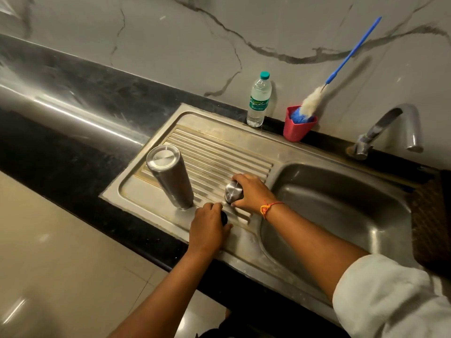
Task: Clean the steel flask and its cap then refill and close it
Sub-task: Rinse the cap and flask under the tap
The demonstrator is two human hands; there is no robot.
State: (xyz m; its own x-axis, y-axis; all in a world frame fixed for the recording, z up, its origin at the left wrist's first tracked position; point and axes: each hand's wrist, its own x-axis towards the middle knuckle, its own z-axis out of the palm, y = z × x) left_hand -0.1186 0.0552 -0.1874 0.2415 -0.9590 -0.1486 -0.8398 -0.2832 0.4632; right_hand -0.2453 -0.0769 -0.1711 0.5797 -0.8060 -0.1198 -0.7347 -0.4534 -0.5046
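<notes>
The ribbed drainboard lies under both hands, with the sink basin to the right of the right hand. The steel flask stands upside down on the drainboard, beyond and left of the left hand. The right hand's fingers curl round the steel cap, gripping it. The left hand closes over a small dark part, which is mostly hidden.
</notes>
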